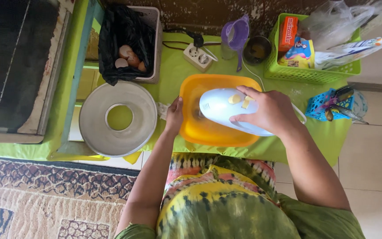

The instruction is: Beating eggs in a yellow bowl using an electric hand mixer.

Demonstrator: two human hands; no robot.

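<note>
White mixer (226, 110) with yellow buttons, gripped by right hand (270, 113) over orange bowl (191, 95). Left hand (174, 114) closed on rim (bowl glossy, rounded).

1 bowl (191, 93), 1 mixer (219, 108), 2 baskets (310, 73)

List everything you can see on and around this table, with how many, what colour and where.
mixing bowl: one, orange, table centre
hand mixer: one, white, over the bowl
ring cake pan: one, silvery, left of the bowl
bin: one, pale, black liner, back left
eggshells: a few, brownish, in the bin
power strip: one, white, behind the bowl
measuring jug: one, purple, back centre
small cup: one, dark, beside the jug
basket: one, green, back right, holding boxes and bags
small basket: one, blue, right edge, holding utensils
tablecloth: one, green
left hand: on the bowl's rim
right hand: gripping the mixer
</note>
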